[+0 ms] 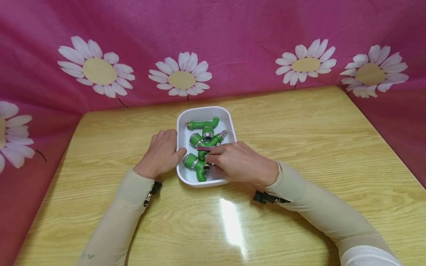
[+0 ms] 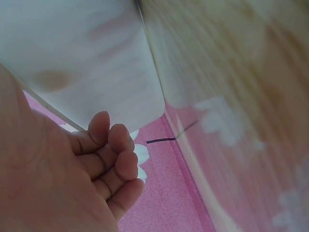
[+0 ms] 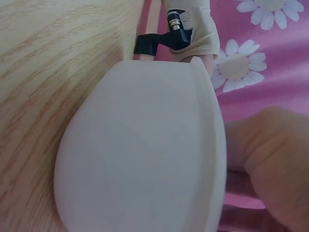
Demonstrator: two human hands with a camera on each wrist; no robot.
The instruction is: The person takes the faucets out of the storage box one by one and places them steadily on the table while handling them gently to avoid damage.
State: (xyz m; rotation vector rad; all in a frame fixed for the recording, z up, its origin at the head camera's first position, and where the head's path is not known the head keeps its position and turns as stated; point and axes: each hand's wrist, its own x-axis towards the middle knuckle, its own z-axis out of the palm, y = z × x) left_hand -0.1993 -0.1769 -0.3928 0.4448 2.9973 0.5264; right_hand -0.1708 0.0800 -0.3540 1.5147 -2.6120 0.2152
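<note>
A white tray with rounded corners holds several green plastic taps with metal fittings. My left hand holds the tray's left wall, thumb over the rim and fingers outside. In the left wrist view its fingers curve loosely beside the tray wall. Reaching in over the right rim, my right hand pinches a thin purple strip above the taps. I cannot tell what the strip belongs to. Part of the tap beneath is hidden. The outside of the tray fills much of the right wrist view.
The tray stands on a shiny wood-grain table. Pink cloth printed with white daisies hangs behind the table and along both sides. Wrist cameras are worn under both forearms.
</note>
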